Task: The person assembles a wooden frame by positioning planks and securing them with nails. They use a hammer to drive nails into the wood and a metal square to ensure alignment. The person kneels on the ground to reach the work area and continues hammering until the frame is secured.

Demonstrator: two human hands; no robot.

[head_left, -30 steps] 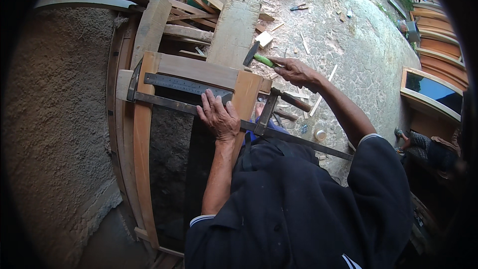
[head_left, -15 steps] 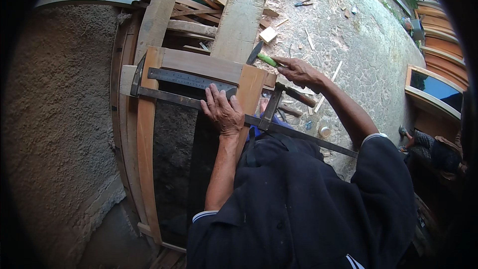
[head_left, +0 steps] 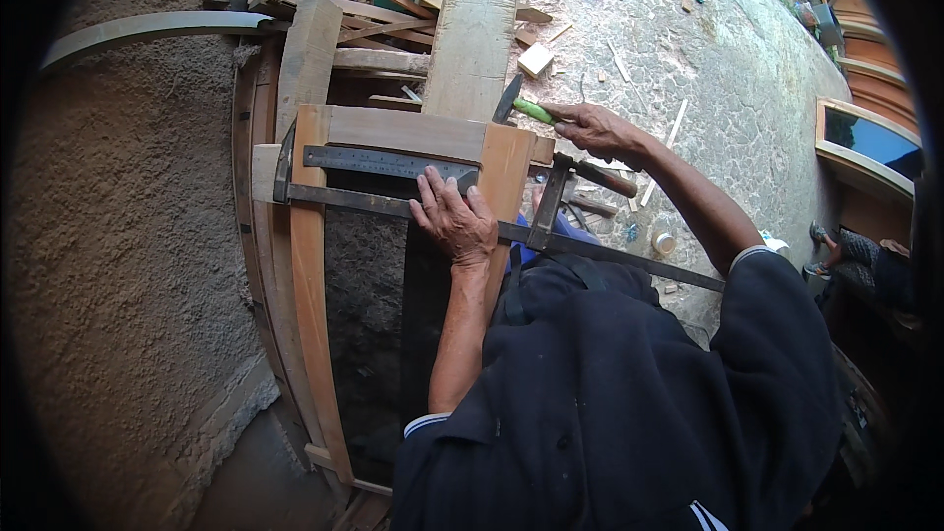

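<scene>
Fingers (head_left: 440, 199) of the left hand (head_left: 457, 221) lay spread flat on the long iron bar clamp (head_left: 393, 205) across the wooden frame (head_left: 408, 133); right hand (head_left: 598, 128) gripped a green-handled hammer (head_left: 521, 106) just beyond.

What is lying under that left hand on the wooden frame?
The left hand rests on a long metal bar clamp and the end of a steel ruler across the wooden frame. The palm covers what lies directly beneath.

My left hand (head_left: 455, 221) is boxed in by the steel square (head_left: 379, 163) and bar clamp (head_left: 511, 233). The upright plank (head_left: 474, 44) blocks my hammer (head_left: 519, 106); open ground (head_left: 728, 69) lies to my right.
</scene>
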